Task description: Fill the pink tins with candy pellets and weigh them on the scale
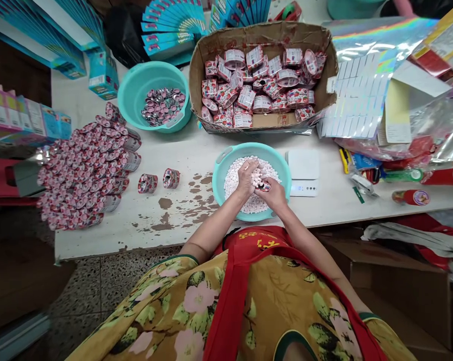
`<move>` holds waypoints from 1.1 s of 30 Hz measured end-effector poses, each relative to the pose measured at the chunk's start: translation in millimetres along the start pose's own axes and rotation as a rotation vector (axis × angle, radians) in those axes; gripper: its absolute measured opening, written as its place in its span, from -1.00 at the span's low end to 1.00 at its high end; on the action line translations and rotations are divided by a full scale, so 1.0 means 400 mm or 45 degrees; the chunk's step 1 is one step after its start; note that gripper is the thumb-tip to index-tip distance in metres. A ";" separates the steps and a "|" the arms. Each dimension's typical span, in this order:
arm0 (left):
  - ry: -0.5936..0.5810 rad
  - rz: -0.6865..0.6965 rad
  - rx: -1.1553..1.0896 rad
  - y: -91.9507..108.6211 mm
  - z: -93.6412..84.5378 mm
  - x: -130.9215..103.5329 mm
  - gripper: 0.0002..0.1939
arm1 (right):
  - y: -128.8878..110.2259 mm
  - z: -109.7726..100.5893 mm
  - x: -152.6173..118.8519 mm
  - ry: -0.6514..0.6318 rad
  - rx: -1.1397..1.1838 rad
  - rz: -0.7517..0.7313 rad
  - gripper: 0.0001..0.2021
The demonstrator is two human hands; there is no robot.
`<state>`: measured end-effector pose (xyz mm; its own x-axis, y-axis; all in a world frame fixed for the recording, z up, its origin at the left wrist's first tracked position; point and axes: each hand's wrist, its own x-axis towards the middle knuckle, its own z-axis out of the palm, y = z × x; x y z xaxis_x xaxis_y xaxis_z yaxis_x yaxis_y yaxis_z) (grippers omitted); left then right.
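Observation:
Both hands are over a turquoise basin (219,188) that holds many small white pellets (232,175). My left hand (246,179) is curled round a heap of these pellets, close above the container's mouth. My right hand (274,194) grips a small red-and-white printed container (263,187) whose dark opening faces up. How full it is cannot be made out. To the left, two similar printed containers, one (148,183) and another (171,178), stand on the worn white table (188,225).
A white scale (303,168) touches the basin's right side. Behind stands a cardboard box (199,65) of printed containers; left of it, a turquoise basin (126,95) holds small metal lids (162,106). A large pile of containers (87,173) fills the table's left end. Plastic packaging (429,135) lies right.

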<state>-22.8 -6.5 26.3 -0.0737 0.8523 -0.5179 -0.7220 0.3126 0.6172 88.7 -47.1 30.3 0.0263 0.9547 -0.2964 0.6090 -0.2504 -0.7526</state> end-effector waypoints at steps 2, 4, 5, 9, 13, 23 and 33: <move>-0.008 0.001 0.021 0.007 0.009 0.004 -0.60 | -0.006 -0.001 0.005 0.013 -0.042 0.008 -0.66; -0.008 0.031 0.037 0.013 0.019 0.008 -0.55 | -0.013 -0.003 0.012 0.011 -0.063 0.031 -0.66; 0.003 0.042 0.052 0.016 0.023 0.011 -0.53 | -0.016 -0.004 0.016 0.011 -0.066 0.041 -0.64; 0.020 0.085 0.104 0.018 0.036 0.025 -0.52 | -0.023 -0.015 0.027 0.024 -0.016 0.031 -0.60; -0.006 0.137 0.081 0.017 0.044 0.035 -0.51 | -0.018 -0.028 0.029 0.031 0.039 0.012 -0.59; -0.056 0.135 0.263 0.019 0.050 0.039 -0.53 | -0.029 -0.044 0.032 0.016 0.119 0.031 -0.59; -0.060 0.092 0.257 0.025 0.080 0.025 -0.46 | -0.029 -0.050 0.031 -0.012 0.207 0.030 -0.57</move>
<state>-8.7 18.6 46.4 -0.0844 0.8927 -0.4427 -0.5635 0.3237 0.7601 97.9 -29.0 46.9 0.0312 0.9469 -0.3200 0.4723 -0.2961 -0.8302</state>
